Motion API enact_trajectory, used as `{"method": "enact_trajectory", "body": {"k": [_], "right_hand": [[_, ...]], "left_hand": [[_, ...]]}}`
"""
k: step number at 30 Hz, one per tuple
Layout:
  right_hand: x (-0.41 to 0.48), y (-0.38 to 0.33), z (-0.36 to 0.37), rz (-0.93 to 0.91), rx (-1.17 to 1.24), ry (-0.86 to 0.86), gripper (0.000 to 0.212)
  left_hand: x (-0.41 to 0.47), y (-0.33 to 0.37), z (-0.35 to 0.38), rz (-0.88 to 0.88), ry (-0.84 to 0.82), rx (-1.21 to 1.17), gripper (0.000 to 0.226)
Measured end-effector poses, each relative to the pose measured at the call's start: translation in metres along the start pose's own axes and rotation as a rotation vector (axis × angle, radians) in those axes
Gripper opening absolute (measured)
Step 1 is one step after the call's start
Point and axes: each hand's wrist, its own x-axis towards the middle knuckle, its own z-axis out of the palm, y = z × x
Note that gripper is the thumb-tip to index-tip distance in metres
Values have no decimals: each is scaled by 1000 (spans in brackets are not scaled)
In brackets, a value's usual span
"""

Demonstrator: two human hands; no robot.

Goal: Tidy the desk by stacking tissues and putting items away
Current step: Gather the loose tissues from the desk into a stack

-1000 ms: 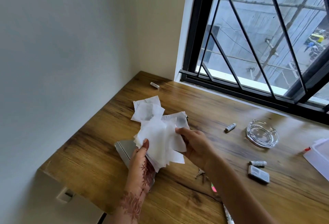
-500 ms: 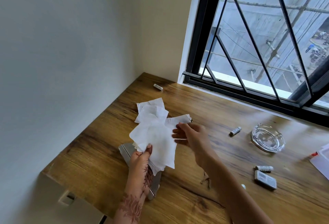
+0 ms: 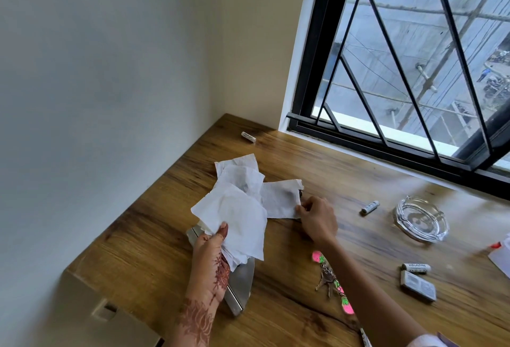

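Note:
My left hand (image 3: 210, 261) grips a stack of white tissues (image 3: 234, 219) above a flat metal holder (image 3: 240, 286) on the wooden desk (image 3: 289, 305). More loose tissues (image 3: 242, 172) lie behind the stack. My right hand (image 3: 317, 218) pinches the right edge of another loose tissue (image 3: 280, 200) lying flat on the desk. A small dark object peeks out at that tissue's far corner.
Batteries lie at the back corner (image 3: 248, 137), mid-desk (image 3: 370, 207) and at the right (image 3: 416, 267). A glass ashtray (image 3: 420, 218) sits right of centre. Keys with a pink strap (image 3: 331, 281), a small grey box (image 3: 418, 286) and a white container's edge (image 3: 501, 257) are nearby. Walls bound left and back.
My right hand let go of the held stack, moved right and down to the desk, and now pinches a loose tissue. The left hand keeps holding the stack.

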Motion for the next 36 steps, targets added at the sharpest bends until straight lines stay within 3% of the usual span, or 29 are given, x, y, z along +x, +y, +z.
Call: {"method": "enact_trajectory", "body": {"k": [4, 8, 11, 15, 21, 25, 26, 30, 33, 36], "right_hand": [[-1, -7, -12, 64, 280, -76, 11], [-10, -19, -36, 89, 538, -101, 11], [-17, -29, -57, 108, 620, -133, 6], [-35, -52, -78, 91, 654, -327, 3], [-61, -88, -65, 24, 705, -533, 3], [-69, -104, -38, -4, 712, -596, 7], [-71, -106, -32, -5, 709, -609, 10], [-73, -113, -21, -9, 736, -653, 24], [-63, -112, -22, -27, 765, -615, 22], [-40, -105, -18, -48, 673, -464, 16]], "left_hand": [[0, 3, 0, 24, -24, -11, 16], [2, 4, -4, 34, -34, -26, 19], [4, 5, -8, 37, -53, -53, 24], [7, 7, -9, 53, -55, -33, 35], [6, 1, -4, -37, -110, -2, 10], [4, 2, 1, -150, -206, -5, 70], [2, 2, 3, -147, -214, -21, 74], [2, 3, -5, 17, -185, 20, 21], [5, 9, -16, 68, -77, 40, 13], [9, 15, -26, 41, -55, -19, 26]]}}
